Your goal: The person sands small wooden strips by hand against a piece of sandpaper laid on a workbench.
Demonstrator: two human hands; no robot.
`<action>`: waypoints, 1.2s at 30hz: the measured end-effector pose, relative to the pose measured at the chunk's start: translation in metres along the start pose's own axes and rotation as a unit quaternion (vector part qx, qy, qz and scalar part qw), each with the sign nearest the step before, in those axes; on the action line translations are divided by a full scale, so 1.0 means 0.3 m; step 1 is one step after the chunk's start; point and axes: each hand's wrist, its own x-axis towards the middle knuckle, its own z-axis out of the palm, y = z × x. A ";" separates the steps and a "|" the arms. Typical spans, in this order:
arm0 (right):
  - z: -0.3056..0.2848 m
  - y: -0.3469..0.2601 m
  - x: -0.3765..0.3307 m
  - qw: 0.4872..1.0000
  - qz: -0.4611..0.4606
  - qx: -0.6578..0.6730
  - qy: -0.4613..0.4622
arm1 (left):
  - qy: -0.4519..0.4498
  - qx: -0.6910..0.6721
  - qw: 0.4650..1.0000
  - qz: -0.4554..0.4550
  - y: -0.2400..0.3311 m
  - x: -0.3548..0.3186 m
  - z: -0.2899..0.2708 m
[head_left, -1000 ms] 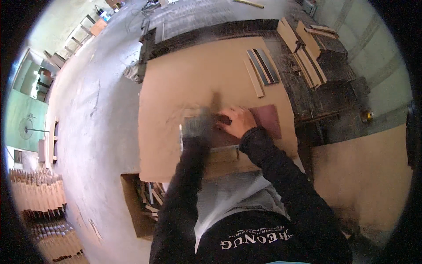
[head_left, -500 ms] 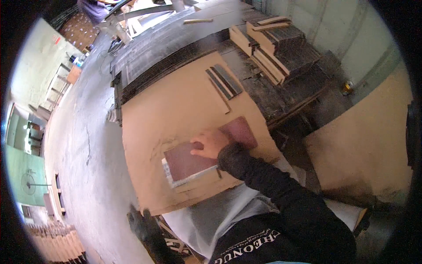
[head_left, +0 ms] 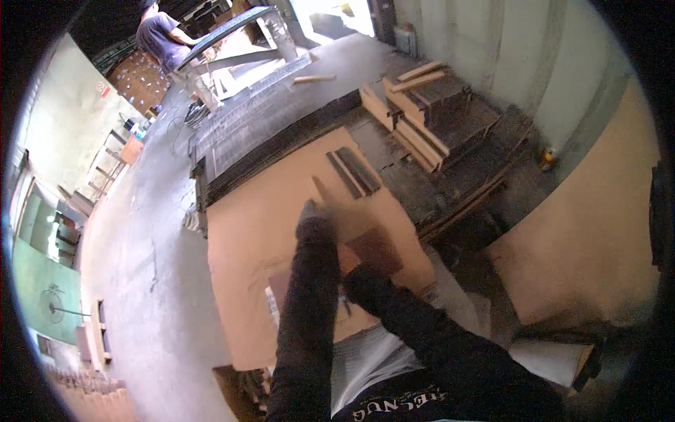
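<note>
A thin strip (head_left: 318, 188), blurred by motion, juts up from my left hand (head_left: 309, 209), which reaches out over a tan board (head_left: 246, 211). Its fingers are smeared but appear closed on the strip. Just right of it lie several narrow dark strips (head_left: 353, 172) side by side. Closer to me, my right hand (head_left: 348, 260) rests by a maroon sheet (head_left: 378, 251); my left forearm covers its fingers. Another maroon piece with a pale edge (head_left: 273, 301) shows partly at the left of that forearm.
Stacked dark boards (head_left: 281, 133) stand beyond the tan board. Light-edged wooden pieces (head_left: 418, 141) are piled at the right, near a large tan panel (head_left: 569, 246). Another person (head_left: 163, 39) stands at a far workbench (head_left: 232, 49). Grey floor (head_left: 148, 260) runs along the left.
My left hand has swung up from the lower left onto the board. The thin strip has left its place beside the dark strips. My right hand stays near the maroon sheet.
</note>
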 end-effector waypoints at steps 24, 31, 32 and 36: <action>-0.205 -0.135 -0.061 0.995 -0.036 0.040 0.082 | 0.179 0.309 0.902 0.245 -0.526 -0.673 -0.173; -0.238 -0.108 -0.075 0.995 -0.040 0.003 0.087 | 0.037 0.143 0.987 0.058 -0.533 -0.858 -0.182; -0.225 -0.100 -0.077 0.993 -0.049 -0.008 0.105 | 0.036 0.169 0.984 0.047 -0.588 -0.884 -0.151; -0.187 -0.101 -0.091 0.993 -0.046 0.007 0.105 | 0.088 0.160 0.974 0.136 -0.540 -0.737 -0.138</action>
